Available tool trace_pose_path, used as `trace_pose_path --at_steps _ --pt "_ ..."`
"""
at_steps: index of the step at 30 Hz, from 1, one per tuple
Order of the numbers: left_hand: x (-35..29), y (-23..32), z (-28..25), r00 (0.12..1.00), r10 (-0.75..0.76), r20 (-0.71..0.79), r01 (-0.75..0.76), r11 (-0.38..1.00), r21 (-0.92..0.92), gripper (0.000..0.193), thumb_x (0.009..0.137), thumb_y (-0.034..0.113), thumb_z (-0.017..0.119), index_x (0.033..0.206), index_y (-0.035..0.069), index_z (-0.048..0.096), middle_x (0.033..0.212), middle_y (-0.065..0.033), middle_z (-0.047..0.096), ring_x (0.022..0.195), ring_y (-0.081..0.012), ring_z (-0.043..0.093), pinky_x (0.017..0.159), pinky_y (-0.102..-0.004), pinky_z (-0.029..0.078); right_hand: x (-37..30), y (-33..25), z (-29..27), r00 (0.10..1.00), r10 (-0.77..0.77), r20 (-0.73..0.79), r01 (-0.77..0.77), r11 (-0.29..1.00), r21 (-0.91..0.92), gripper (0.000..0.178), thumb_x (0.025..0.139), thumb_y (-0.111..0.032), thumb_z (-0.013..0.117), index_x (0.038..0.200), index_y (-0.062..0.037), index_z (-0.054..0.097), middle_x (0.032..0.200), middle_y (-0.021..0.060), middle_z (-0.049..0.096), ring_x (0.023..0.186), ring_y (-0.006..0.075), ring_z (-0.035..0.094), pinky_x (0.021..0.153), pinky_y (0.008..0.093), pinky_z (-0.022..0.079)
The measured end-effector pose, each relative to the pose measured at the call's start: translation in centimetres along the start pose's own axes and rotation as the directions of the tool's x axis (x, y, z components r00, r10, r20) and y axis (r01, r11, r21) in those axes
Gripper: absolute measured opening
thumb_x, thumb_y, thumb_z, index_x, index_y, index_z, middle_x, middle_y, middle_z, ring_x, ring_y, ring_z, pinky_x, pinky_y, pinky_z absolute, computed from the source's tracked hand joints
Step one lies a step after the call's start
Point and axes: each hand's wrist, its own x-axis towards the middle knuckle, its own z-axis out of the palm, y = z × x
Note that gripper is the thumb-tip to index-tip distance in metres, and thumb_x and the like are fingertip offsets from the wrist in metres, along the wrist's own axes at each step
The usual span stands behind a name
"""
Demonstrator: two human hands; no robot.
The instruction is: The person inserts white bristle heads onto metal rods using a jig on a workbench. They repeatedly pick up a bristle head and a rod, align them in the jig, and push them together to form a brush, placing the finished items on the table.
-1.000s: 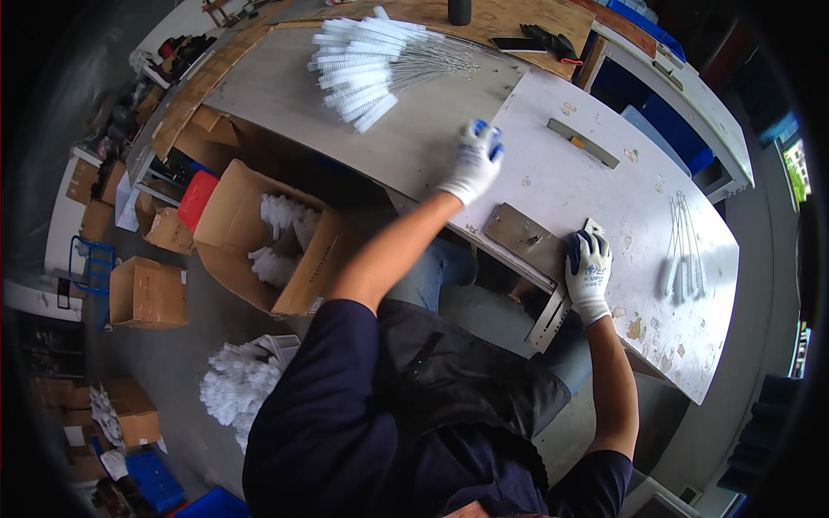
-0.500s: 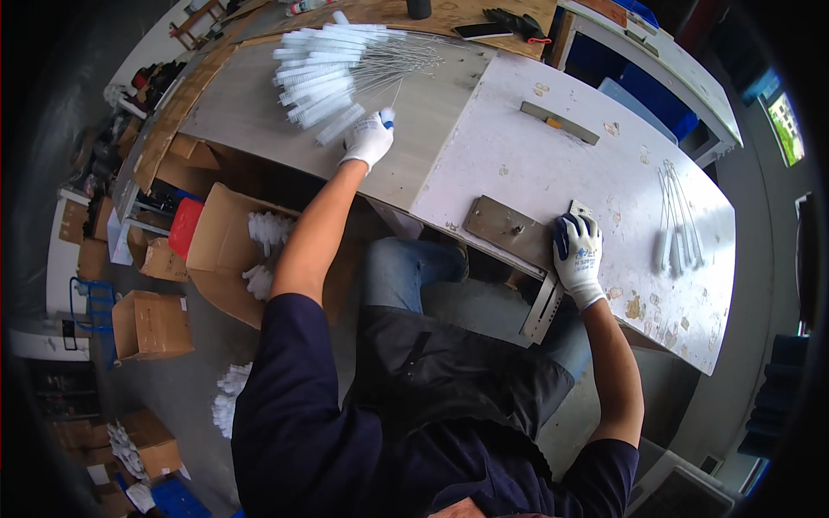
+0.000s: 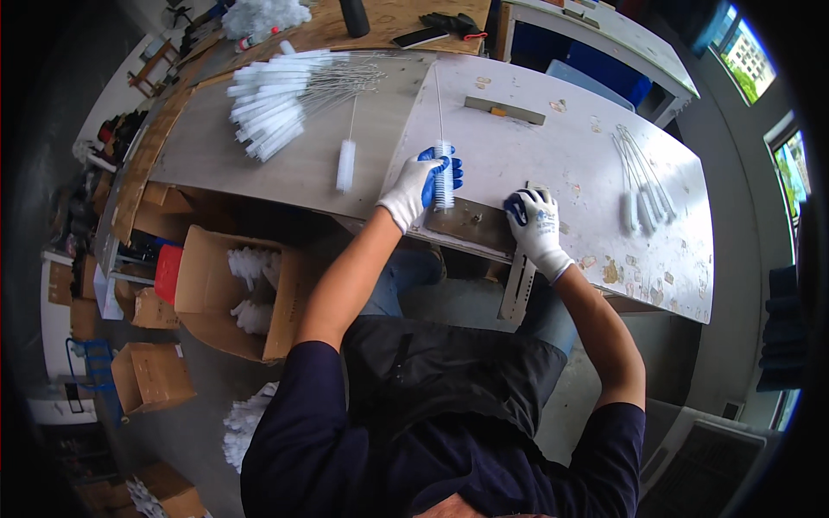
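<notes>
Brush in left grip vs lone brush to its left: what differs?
The held brush is clasped at its bristles by the left grip; the lone brush lies free on the grey panel.
The held brush's bristles are partly covered; the lone brush's show fully.
Both have white bristles and a thin wire stem.

Left hand (image 3: 423, 186) gloved, fingers (image 3: 457, 163) curled; right hand (image 3: 537, 223) gloved, palm down; both forearms (image 3: 350, 278) extended forward.

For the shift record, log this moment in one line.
left hand: holding white brush; right hand: at metal plate; left side: brush pile
</notes>
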Motion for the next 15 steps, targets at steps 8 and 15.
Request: trace_pose_path --at_steps 8,15 --pt "2.5 -4.2 2.6 0.963 -0.076 0.259 0.102 0.991 -0.090 0.037 0.098 0.003 0.048 0.134 -0.005 0.052 0.115 -0.0196 0.066 0.104 -0.0343 0.067 0.093 -0.0497 0.056 1.5 -2.0 3.2 0.899 0.347 0.268 -0.438 0.735 0.518 0.037 0.096 -0.032 0.062 0.114 -0.0002 0.071 0.104 0.0231 0.072 0.109 0.0377 0.064 0.096 0.0435 0.049" --pt "4.2 -5.5 1.7 0.963 -0.115 0.244 0.152 0.979 -0.139 0.031 0.100 0.008 0.049 0.128 -0.004 0.055 0.116 -0.0208 0.066 0.106 -0.0378 0.067 0.096 -0.0526 0.055 1.6 -2.7 3.4 0.905 0.373 0.202 -0.425 0.789 0.444 0.030 0.090 -0.028 0.067 0.109 -0.0052 0.073 0.104 0.0171 0.073 0.102 0.0363 0.067 0.089 0.0432 0.051"
